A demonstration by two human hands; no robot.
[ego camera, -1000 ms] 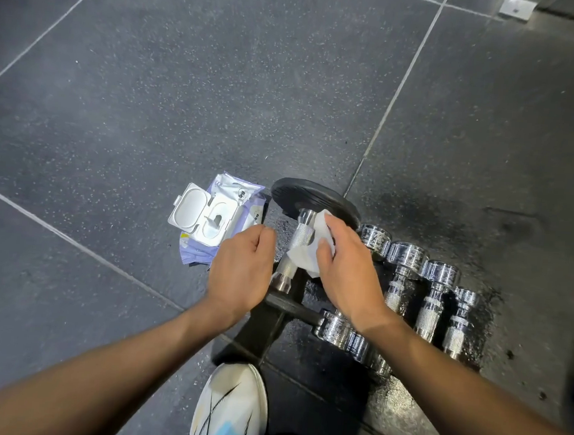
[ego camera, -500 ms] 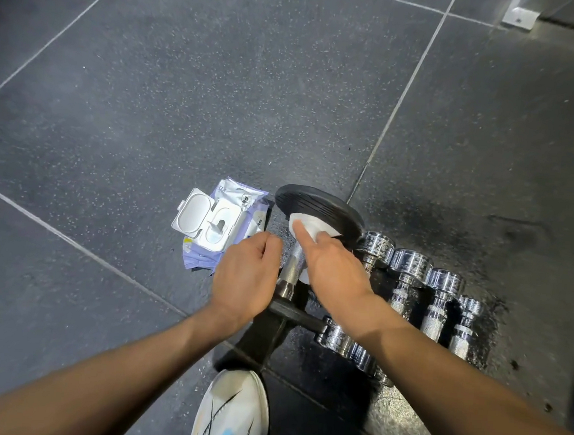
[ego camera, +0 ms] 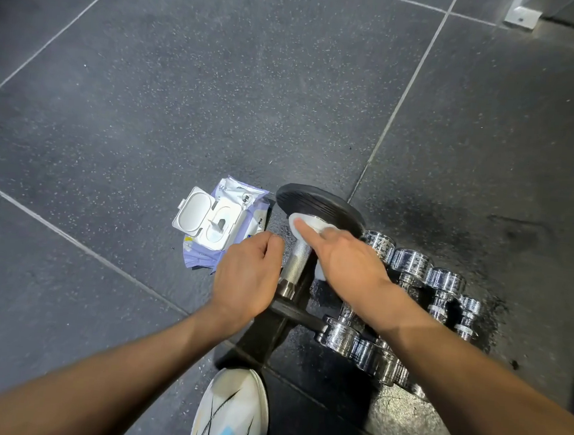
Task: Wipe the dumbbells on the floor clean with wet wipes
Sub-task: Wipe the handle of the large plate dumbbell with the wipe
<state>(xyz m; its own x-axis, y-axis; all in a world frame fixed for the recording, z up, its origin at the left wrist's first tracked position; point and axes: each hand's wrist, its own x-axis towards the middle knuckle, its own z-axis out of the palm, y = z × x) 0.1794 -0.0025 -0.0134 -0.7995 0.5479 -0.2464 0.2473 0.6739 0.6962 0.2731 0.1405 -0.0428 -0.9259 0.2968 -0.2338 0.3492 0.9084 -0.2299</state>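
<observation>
A: Where's the dumbbell with black round plates and knurled steel handle (ego camera: 298, 256)?

B: On the floor (ego camera: 220, 92) between my hands, long axis near-to-far. Right hand (ego camera: 347, 266) is nearer, grip spread flat, pressing the white wet wipe (ego camera: 307, 223) on the far plate (ego camera: 317, 202). Left hand (ego camera: 246, 276) is curled just left of it, can't tell if it's holding.

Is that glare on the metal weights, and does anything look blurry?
Head view: yes, the chrome dumbbells flash hard highlights, and the floor near them has a patchy sheen. Head view again: the right hand and the wipe look sharp, with no motion blur.
</observation>
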